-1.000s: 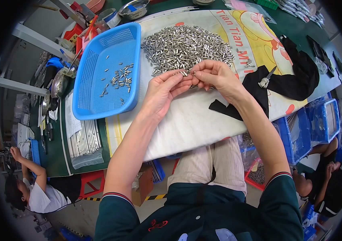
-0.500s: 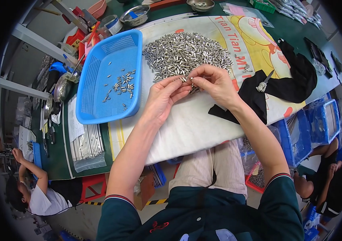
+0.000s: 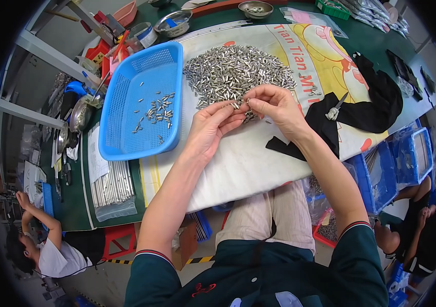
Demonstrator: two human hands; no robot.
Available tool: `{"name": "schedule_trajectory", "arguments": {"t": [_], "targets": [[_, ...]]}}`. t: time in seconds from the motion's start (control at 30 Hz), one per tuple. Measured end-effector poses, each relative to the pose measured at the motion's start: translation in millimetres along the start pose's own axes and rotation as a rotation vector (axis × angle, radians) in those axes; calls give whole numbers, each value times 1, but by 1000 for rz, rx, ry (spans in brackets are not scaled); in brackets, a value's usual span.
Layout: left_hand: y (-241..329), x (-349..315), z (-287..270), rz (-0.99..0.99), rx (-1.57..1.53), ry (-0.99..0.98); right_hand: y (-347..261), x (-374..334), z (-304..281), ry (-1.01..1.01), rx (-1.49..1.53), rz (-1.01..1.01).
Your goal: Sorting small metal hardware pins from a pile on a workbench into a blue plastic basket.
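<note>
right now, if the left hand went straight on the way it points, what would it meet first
The left hand would probably meet the right hand first, close ahead; the metal pile lies beyond, though depth is hard to judge here.

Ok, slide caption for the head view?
Left hand and right hand handling small metal pins before a heap of them, blue basket at left.

Workshop, small metal parts. Before you: one green tabletop (image 3: 77, 199), bearing a heap of small metal pins (image 3: 238, 71), one blue perforated basket (image 3: 120, 123), one bag of metal rods (image 3: 113, 187). To your right: blue plastic crates (image 3: 384, 197). On the floor: black-and-yellow tape (image 3: 200, 260). To your left: one co-worker (image 3: 59, 253), white top.
</note>
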State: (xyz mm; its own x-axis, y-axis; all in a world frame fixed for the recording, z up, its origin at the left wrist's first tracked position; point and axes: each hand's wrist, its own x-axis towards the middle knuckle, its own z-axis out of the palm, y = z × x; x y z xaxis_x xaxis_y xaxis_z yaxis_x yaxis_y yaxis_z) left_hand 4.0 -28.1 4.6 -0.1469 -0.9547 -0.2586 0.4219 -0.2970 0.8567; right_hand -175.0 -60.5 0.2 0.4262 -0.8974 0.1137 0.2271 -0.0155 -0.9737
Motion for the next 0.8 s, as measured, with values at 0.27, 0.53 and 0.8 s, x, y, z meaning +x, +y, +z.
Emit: {"name": "schedule_trajectory", "arguments": {"t": [0.27,0.53,0.8], "targets": [[-3,1,-1,-52,33,-19,7,0,6,159,-359,-150],[-4,2,-4,-89,25,-59,5,0,3,59,-516,-38],[-2,3,-5,-183,-163,-59,4,0,2,80,-373,-52]]}}
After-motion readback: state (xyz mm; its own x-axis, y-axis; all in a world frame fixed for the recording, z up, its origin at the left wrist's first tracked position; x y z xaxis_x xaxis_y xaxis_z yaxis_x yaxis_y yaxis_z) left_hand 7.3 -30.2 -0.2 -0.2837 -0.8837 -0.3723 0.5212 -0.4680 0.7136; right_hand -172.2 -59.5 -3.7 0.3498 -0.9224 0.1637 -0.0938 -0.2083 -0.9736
